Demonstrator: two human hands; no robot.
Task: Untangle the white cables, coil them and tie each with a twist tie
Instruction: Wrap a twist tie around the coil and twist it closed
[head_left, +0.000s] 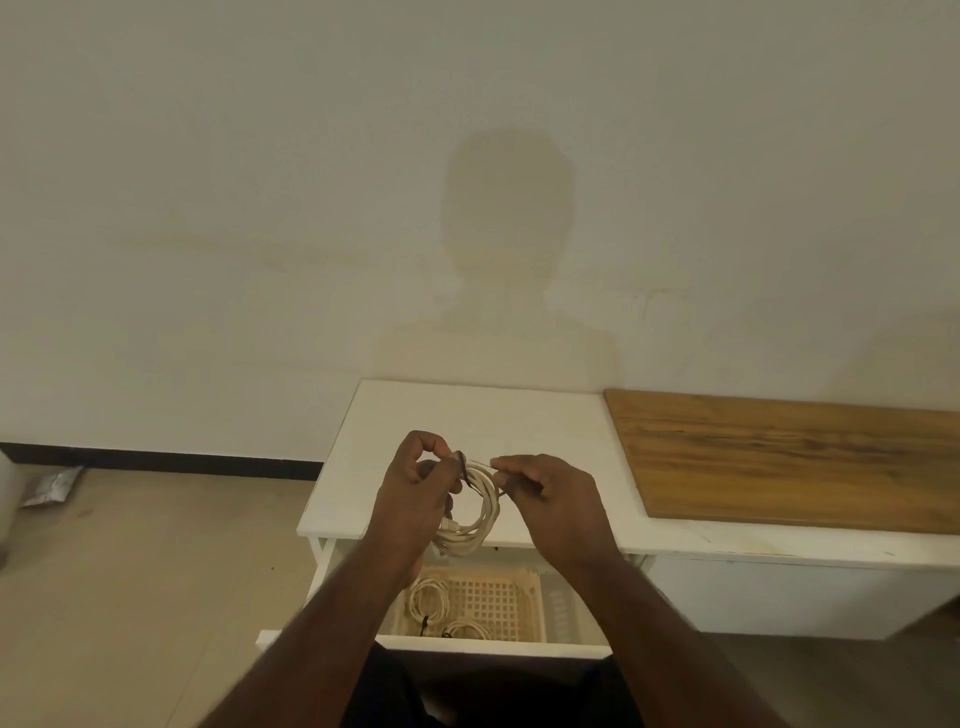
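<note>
Head view: coiled white cable (475, 512) held up over the front edge of the white table (467, 415), above the open drawer (431, 644). Left hand (415, 488) pinching the coil at its top, where a dark twist tie (462, 467) crosses the loops. Right hand (550, 499) curled, pinching what looks like the tie's other end at the coil's right side.

Likely risks: loops springing apart if either pinch slackens; tie slipping off before enough turns; cable dropping into the drawer.

In the drawer, a cream lattice basket (524, 597) holding two smaller tied coils (428, 597), (467, 630).
</note>
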